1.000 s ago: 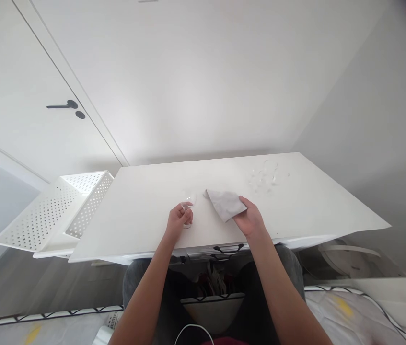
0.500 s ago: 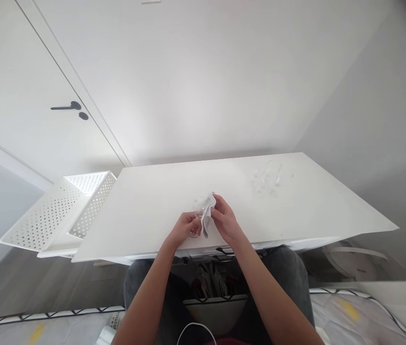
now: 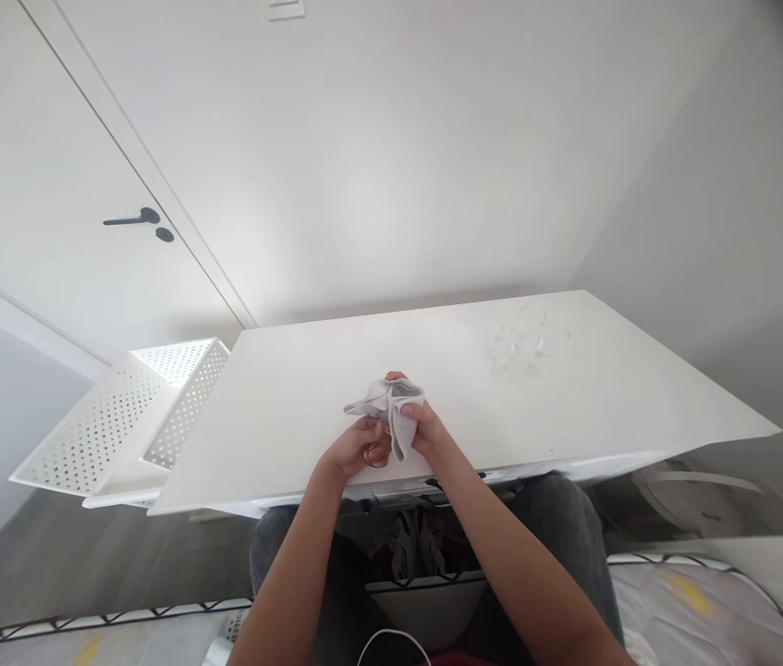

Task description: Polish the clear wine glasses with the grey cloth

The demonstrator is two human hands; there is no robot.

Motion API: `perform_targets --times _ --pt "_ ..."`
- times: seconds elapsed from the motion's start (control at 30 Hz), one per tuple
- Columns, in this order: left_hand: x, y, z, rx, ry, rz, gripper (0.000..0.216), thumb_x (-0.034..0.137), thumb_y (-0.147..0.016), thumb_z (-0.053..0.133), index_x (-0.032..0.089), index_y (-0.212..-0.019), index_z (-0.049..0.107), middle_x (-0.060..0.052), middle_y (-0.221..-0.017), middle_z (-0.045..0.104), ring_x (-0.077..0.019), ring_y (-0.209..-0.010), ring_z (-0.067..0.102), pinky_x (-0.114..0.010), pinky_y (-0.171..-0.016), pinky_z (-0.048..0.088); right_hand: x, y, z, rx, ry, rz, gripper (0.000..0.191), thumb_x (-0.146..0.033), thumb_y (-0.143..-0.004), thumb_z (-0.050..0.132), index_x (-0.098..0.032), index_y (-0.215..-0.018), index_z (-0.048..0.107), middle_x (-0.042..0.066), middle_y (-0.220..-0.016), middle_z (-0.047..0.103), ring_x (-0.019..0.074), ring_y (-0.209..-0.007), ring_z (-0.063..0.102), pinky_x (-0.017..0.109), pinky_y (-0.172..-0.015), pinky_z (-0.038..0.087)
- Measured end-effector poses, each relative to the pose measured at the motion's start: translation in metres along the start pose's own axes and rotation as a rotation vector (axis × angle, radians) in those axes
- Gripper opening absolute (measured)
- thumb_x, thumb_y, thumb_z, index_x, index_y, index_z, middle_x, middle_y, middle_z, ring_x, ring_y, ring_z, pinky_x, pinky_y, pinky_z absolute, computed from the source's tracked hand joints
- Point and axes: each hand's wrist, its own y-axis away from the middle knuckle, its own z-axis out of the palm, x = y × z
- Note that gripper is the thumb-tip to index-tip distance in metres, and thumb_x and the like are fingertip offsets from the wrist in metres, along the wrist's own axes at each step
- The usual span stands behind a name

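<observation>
My left hand (image 3: pixel 361 446) is closed around a clear glass-like thing (image 3: pixel 375 462), whose thin curved edge shows below the fingers; the rest of it is hidden by hand and cloth. A light grey cloth (image 3: pixel 401 427) drapes over the upper part of that thing. Gripping the cloth from the right side, my right hand (image 3: pixel 425 427) has its thumb in front and its fingertips showing above the folds. Both hands are just over the white table (image 3: pixel 294 388), near its front edge.
Several clear glass-like pieces (image 3: pixel 522 344) stand at the back right of the table, their shapes hard to make out. A white perforated tray (image 3: pixel 96 435) adjoins the left side. My legs are under the table, with shoes (image 3: pixel 405 550) below.
The cloth has spread from a narrow fold over the clear thing between my hands. My right fingers have shifted behind it, with the thumb in front. The view has tilted slightly.
</observation>
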Motion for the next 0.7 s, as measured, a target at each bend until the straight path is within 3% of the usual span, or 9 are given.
perform_targets --times 0.1,0.17,0.33,0.4,0.5,0.63,0.7 --pt "-0.004 -0.003 0.003 0.149 -0.083 0.087 0.051 0.059 -0.081 0.077 0.018 -0.065 0.051 0.005 -0.047 0.038 -0.0055 -0.043 0.028 -0.023 -0.047 0.026 -0.01 0.0 0.01 0.047 0.101 -0.048 0.059 -0.039 -0.065 0.084 -0.028 -0.117 0.061 0.0 -0.094 0.063 0.0187 -0.08 0.06 0.03 -0.072 0.049" --pt "-0.007 -0.006 0.007 0.27 -0.239 0.153 0.039 0.045 -0.077 0.08 0.017 -0.067 0.055 0.005 -0.051 0.042 -0.0064 -0.047 0.031 -0.023 -0.049 0.026 -0.017 0.001 0.015 0.127 0.27 -0.106 0.05 -0.036 -0.067 0.084 -0.026 -0.111 0.062 0.0 -0.09 0.064 0.0179 -0.078 0.059 0.029 -0.07 0.047" --pt "-0.007 -0.011 0.012 0.484 -0.737 0.338 0.005 0.017 -0.065 0.062 0.015 -0.064 0.058 0.002 -0.058 0.054 -0.0113 -0.061 0.043 -0.024 -0.058 0.034 -0.024 0.006 0.027 0.422 1.004 -0.378 0.015 -0.03 -0.083 0.069 -0.022 -0.095 0.066 0.002 -0.087 0.068 0.018 -0.077 0.059 0.03 -0.071 0.045" --pt "-0.008 -0.012 0.012 0.552 -0.846 0.409 0.003 0.016 -0.064 0.057 0.014 -0.063 0.059 0.001 -0.06 0.057 -0.0123 -0.063 0.044 -0.025 -0.061 0.035 -0.025 0.007 0.03 0.32 1.344 -0.524 0.01 -0.027 -0.09 0.062 -0.021 -0.095 0.068 0.005 -0.089 0.071 0.02 -0.083 0.061 0.033 -0.078 0.045" --pt "-0.011 -0.011 0.01 0.646 -0.903 0.466 0.007 0.018 -0.064 0.056 0.015 -0.058 0.055 0.001 -0.056 0.055 -0.0113 -0.06 0.04 -0.025 -0.059 0.032 -0.028 0.003 0.028 -0.025 1.724 -0.669 0.012 -0.022 -0.093 0.06 -0.02 -0.096 0.071 0.008 -0.091 0.074 0.0223 -0.09 0.062 0.037 -0.086 0.043" --pt "-0.016 -0.01 0.005 0.669 -0.846 0.46 0.021 0.019 -0.062 0.061 0.017 -0.049 0.044 0.002 -0.049 0.045 -0.0101 -0.055 0.035 -0.025 -0.055 0.029 -0.041 -0.003 0.023 -0.372 1.771 -0.724 0.014 -0.014 -0.088 0.063 -0.022 -0.093 0.074 0.005 -0.087 0.076 0.0212 -0.092 0.064 0.038 -0.091 0.042" --pt "-0.018 -0.01 0.003 0.626 -0.76 0.425 0.016 0.018 -0.06 0.063 0.018 -0.052 0.049 0.002 -0.052 0.049 -0.0114 -0.055 0.04 -0.025 -0.054 0.033 -0.054 -0.005 0.022 -0.491 1.668 -0.659 0.012 -0.017 -0.088 0.065 -0.024 -0.088 0.075 0.003 -0.081 0.075 0.02 -0.087 0.065 0.037 -0.09 0.045"
